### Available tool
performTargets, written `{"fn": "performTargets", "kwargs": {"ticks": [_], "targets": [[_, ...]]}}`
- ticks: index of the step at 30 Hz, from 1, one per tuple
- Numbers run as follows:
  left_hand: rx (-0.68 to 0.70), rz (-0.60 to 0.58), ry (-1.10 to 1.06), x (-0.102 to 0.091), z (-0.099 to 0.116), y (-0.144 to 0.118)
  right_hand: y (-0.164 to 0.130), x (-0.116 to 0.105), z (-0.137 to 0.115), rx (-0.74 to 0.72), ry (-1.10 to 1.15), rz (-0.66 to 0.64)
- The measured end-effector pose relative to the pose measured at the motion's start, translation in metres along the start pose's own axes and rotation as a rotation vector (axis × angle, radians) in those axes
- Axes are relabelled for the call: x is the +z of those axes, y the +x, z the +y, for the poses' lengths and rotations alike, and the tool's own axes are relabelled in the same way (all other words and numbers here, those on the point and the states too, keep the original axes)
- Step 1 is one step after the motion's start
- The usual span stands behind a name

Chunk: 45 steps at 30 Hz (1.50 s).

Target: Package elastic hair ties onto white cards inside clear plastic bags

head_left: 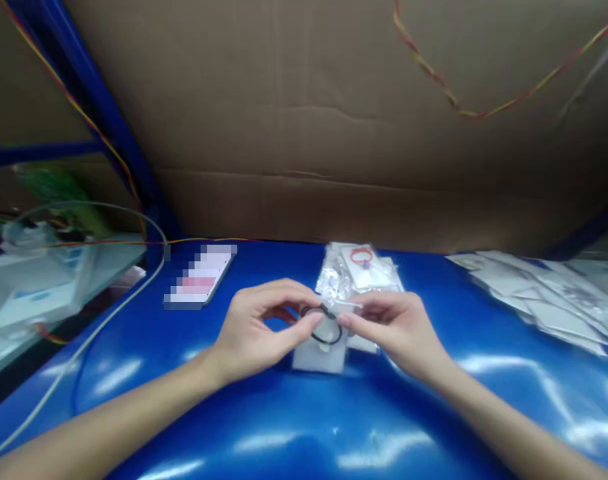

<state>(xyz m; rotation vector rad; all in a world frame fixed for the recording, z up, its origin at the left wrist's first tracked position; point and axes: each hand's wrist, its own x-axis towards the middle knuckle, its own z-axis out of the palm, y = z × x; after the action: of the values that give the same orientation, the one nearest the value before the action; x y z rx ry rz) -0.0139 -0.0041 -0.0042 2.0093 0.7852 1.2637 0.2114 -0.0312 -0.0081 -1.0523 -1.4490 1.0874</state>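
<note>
Blue table point(304, 427) seen from above, backed along its far edge by a cardboard wall point(334, 133). Surrounding items: one blurred flat card point(200, 277) near the far edge, left of centre; one stack of clear packets point(357, 273) at the far edge, just behind the hands, its top packet showing a red loop point(361, 255); a spread of flat white sleeves point(539, 293) toward the far right corner, too overlapped to count; one grey cable point(84, 343) running across the left edge; one twisted red-and-yellow wire point(464, 110) hanging against the cardboard.

At table centre, two hands meet over one small white card point(320, 353) lying flat on the table. The left hand point(257, 337) and right hand point(397, 330) each pinch, fingertips together, one black loop point(327, 327), which sits above the card's far part. The loop's long axis runs roughly left to right, between the two pinches. The fingers hide part of the loop and the card's far edge; whether the loop is fixed to the card cannot be told. Nothing lies between the hands and the near edge.
</note>
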Motion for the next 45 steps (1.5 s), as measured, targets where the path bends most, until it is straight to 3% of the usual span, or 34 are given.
{"fn": "performTargets", "kwargs": {"ticks": [6,10,17,23,28,33,36,39,41,45], "targets": [[-0.324,0.054,-0.285,0.006,-0.001,0.005,0.001,0.000,-0.002,0.011,-0.028,0.051],[-0.454,-0.078,-0.364,0.004,-0.002,0.010,0.001,-0.001,-0.002,-0.010,-0.014,0.066],[-0.386,-0.045,-0.327,0.005,0.004,0.009,-0.001,0.002,-0.003,0.032,-0.013,0.002],[-0.454,-0.209,-0.357,0.009,0.003,0.003,-0.003,0.004,-0.006,-0.002,-0.061,-0.013],[-0.492,-0.156,-0.392,0.004,-0.008,0.007,-0.001,-0.001,-0.009,0.061,0.010,-0.130],[-0.485,-0.171,-0.393,0.004,-0.007,0.009,-0.001,0.000,-0.008,0.049,0.054,-0.105],[-0.498,-0.091,-0.403,0.005,-0.009,0.011,0.000,0.001,-0.008,0.077,0.092,-0.083],[-0.502,0.086,-0.361,-0.001,-0.018,0.016,0.001,-0.002,-0.009,0.075,0.070,-0.027],[-0.458,0.175,-0.253,-0.009,-0.026,0.021,0.002,-0.009,-0.011,0.011,0.005,0.056],[-0.425,0.196,-0.062,-0.022,-0.039,0.032,0.006,-0.028,-0.017,-0.177,-0.199,0.215]]}}
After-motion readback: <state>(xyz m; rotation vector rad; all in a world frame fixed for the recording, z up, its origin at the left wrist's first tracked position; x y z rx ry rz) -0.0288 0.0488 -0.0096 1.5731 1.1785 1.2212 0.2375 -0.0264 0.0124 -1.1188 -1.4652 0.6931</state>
